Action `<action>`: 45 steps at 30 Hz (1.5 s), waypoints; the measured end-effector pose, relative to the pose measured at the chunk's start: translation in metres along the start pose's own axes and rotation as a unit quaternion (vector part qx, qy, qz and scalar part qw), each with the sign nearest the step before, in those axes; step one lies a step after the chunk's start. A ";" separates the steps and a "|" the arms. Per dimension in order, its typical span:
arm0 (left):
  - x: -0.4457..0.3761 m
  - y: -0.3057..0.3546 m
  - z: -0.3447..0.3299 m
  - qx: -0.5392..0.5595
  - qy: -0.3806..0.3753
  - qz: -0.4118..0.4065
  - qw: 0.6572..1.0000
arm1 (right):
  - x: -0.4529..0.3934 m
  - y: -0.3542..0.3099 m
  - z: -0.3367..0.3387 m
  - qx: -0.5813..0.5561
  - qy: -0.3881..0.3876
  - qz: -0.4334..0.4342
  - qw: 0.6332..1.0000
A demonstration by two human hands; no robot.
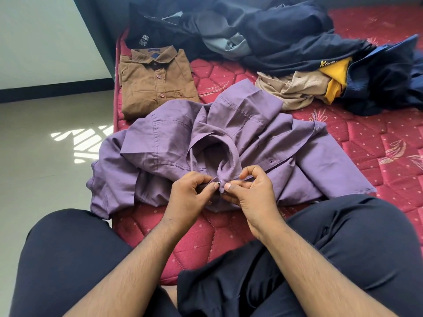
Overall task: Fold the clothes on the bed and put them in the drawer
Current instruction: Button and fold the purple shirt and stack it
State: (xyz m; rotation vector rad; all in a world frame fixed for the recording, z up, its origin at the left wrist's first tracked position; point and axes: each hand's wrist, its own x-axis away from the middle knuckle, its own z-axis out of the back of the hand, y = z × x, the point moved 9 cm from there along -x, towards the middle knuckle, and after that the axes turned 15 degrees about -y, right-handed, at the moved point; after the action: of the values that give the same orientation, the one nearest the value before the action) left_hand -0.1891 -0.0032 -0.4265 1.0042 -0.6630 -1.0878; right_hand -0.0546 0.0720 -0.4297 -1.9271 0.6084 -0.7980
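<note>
Upper left, our folded brown cotton shirt waits. In the middle, our left hand and right hand pinch the crumpled purple shirt at its small collar button. It might slip free.

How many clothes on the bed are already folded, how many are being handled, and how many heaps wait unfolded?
Folded: 1, the brown shirt.
In hand: 1, the purple shirt, pinched at the collar by the left hand and right hand.
Unfolded heaps: 2, the dark heap and the beige, yellow and navy heap.
Total: 4.
</note>
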 end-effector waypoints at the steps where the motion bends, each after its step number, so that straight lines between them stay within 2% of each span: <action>1: 0.000 0.000 0.001 -0.009 0.004 0.002 1.000 | 0.000 -0.001 -0.001 0.010 -0.006 0.002 1.000; 4: 0.000 -0.004 0.003 -0.001 0.013 0.018 1.000 | -0.002 -0.002 -0.002 0.041 -0.025 0.007 0.999; 9: 0.001 -0.012 0.000 0.104 -0.023 0.058 0.993 | -0.006 -0.006 -0.003 0.109 -0.047 0.007 0.993; 13: 0.002 -0.014 -0.004 0.117 -0.045 0.074 0.989 | -0.009 -0.012 -0.004 0.252 -0.025 0.029 0.967; 15: 0.001 -0.015 -0.006 0.108 -0.056 0.084 0.989 | -0.009 -0.011 -0.005 0.287 -0.021 0.025 0.957; 19: 0.000 -0.015 -0.010 0.091 -0.067 0.093 0.989 | -0.009 -0.006 -0.008 0.177 -0.054 0.014 0.983; 21: 0.000 -0.014 -0.013 0.099 -0.067 0.104 0.987 | -0.009 -0.006 -0.007 0.176 -0.053 0.015 0.983; 23: 0.001 -0.014 -0.016 0.121 -0.068 0.120 0.983 | -0.010 -0.007 -0.004 0.240 -0.032 0.029 0.970; 27: 0.006 -0.018 -0.022 0.164 -0.055 0.147 0.974 | -0.006 -0.017 -0.007 0.423 0.015 0.084 0.902; 30: 0.007 -0.017 -0.029 0.182 -0.068 0.144 0.970 | -0.006 -0.020 -0.007 0.433 0.032 0.108 0.894; 33: 0.005 -0.019 -0.027 0.167 -0.056 0.146 0.973 | -0.008 -0.018 -0.003 0.420 0.035 0.097 0.902; 37: 0.006 -0.008 -0.018 0.118 -0.022 0.093 0.988 | -0.011 -0.021 0.006 0.349 0.048 0.097 0.931; 41: 0.012 -0.005 -0.011 0.127 0.051 0.066 0.988 | -0.014 -0.021 0.013 0.322 0.056 0.111 0.938; 42: 0.014 0.000 -0.008 0.097 0.072 0.044 0.992 | -0.014 -0.019 0.012 0.316 0.056 0.108 0.941; 45: 0.019 0.031 -0.006 -0.122 0.103 -0.078 0.984 | -0.015 -0.013 0.011 0.244 0.044 0.092 0.964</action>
State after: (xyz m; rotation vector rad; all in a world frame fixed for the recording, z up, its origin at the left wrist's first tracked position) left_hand -0.1653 -0.0152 -0.4014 0.9508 -0.2793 -1.1528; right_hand -0.0554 0.0947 -0.4264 -1.3714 0.5706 -0.8275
